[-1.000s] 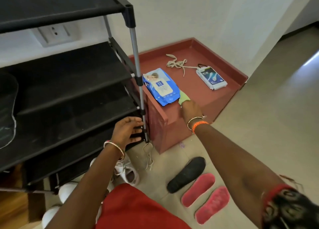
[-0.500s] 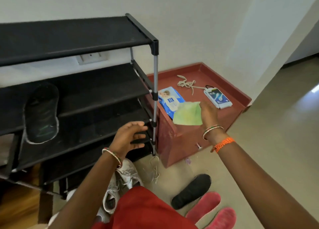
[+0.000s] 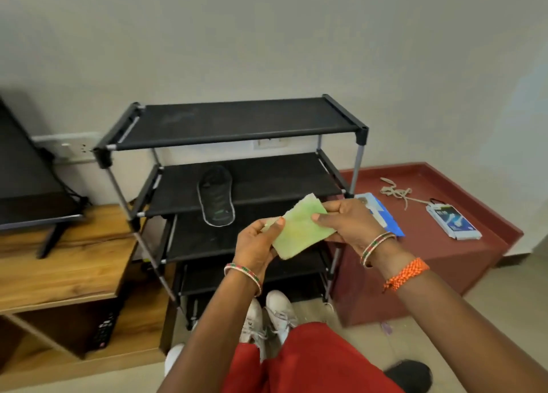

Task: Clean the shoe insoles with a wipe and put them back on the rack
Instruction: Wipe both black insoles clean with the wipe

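A pale green wipe (image 3: 299, 229) is held flat in front of the black shoe rack (image 3: 237, 126). My left hand (image 3: 258, 244) pinches its left corner, and my right hand (image 3: 344, 217) pinches its right edge. One black insole (image 3: 216, 197) lies on the rack's second shelf, behind the wipe. A second black insole (image 3: 410, 373) shows on the floor at the bottom right, partly hidden by my right arm. The blue wipe pack (image 3: 382, 212) lies on the red box, mostly behind my right hand.
The red box (image 3: 444, 259) stands right of the rack and carries a small blue-and-white packet (image 3: 453, 222) and a loose lace (image 3: 396, 192). White sneakers (image 3: 267, 318) sit on the floor under the rack. A wooden stand (image 3: 59, 268) with a TV (image 3: 23, 185) is at the left.
My right hand lifted the green wipe off the red box and brought it in front of the rack. My left hand left the rack post and took the wipe's other side. The view rose.
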Tool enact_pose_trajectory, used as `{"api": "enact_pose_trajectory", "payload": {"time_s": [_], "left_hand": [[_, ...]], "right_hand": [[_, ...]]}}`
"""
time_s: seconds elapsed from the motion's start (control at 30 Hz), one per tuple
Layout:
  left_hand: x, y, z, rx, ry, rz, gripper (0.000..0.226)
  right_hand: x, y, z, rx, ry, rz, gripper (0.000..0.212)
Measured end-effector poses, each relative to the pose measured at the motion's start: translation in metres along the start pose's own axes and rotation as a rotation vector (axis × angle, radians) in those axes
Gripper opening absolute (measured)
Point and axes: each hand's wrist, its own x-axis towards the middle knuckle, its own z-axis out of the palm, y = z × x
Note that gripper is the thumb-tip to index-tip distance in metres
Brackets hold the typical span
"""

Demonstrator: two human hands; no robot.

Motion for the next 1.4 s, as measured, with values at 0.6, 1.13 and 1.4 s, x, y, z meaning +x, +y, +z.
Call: {"api": "enact_pose_trajectory", "payload": {"time_s": [0.6,1.13,1.4], "left_hand": [[-0.056,0.072,-0.067,-0.218,-0.001,0.003,0.039],[0.011,0.051,-0.101,-0.063,0.347,-0.015,0.025],[0.082,0.019,-0.116,-0.323,0.291,-0.375,0.071]], "right_hand": [[-0.081,-0.031,0.128,-1.004,0.099,-0.922,0.052],[0.013,-0.037,0.143,0.074,0.021,0.08,0.01],[0.042,-0.025,0.148,0.446,0.111,0.3,0.008]]}}
